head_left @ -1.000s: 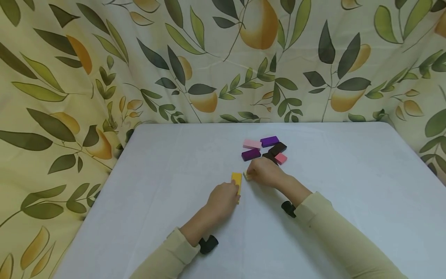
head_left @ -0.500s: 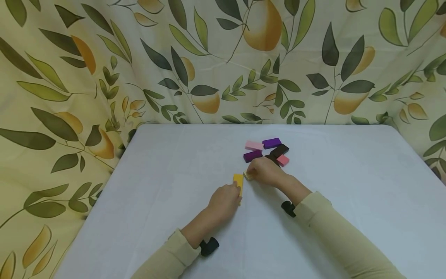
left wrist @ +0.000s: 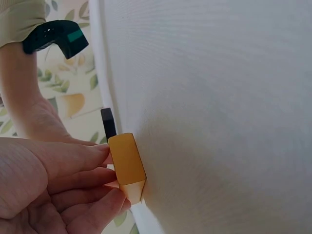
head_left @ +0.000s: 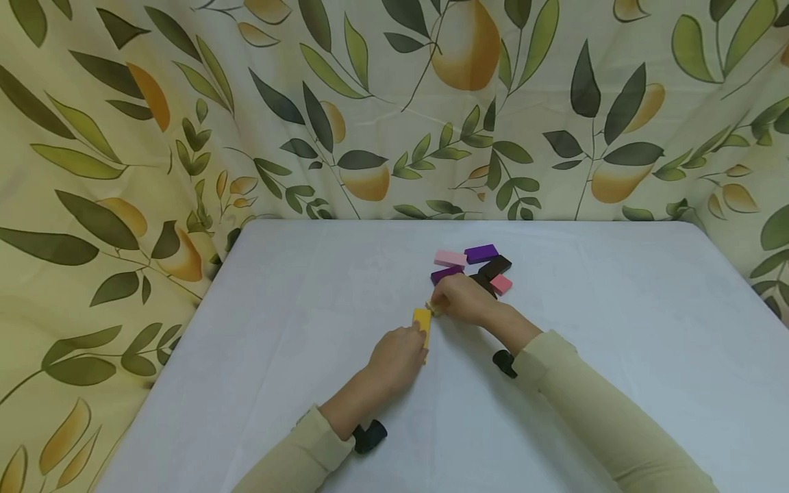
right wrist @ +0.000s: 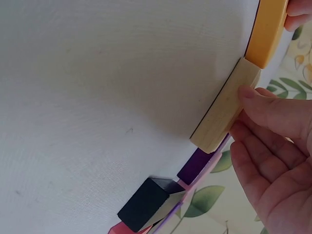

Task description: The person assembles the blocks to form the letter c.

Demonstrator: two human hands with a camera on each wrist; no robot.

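Observation:
My left hand [head_left: 397, 357] grips a yellow block [head_left: 422, 318] that lies lengthwise on the white table. In the left wrist view the thumb and fingers pinch this yellow block [left wrist: 127, 158] by its sides. Just beyond its far end, my right hand [head_left: 462, 300] pinches a plain wooden block [head_left: 431, 309], mostly covered by the fingers from above. The right wrist view shows the wooden block [right wrist: 226, 105] between thumb and fingers, one end against or very near the end of the yellow block [right wrist: 267, 31].
Behind the right hand lies a loose cluster: a light pink block [head_left: 450, 258], a purple block [head_left: 481, 253], a dark purple block [head_left: 445, 275], two dark brown blocks [head_left: 495, 266] and a coral pink block [head_left: 502, 284]. A leaf-patterned cloth [head_left: 296, 109] hangs behind the table [head_left: 296, 274].
My right hand has shifted slightly left with the wooden block, bringing it closer to the yellow block's end. The left hand keeps its hold and has barely moved.

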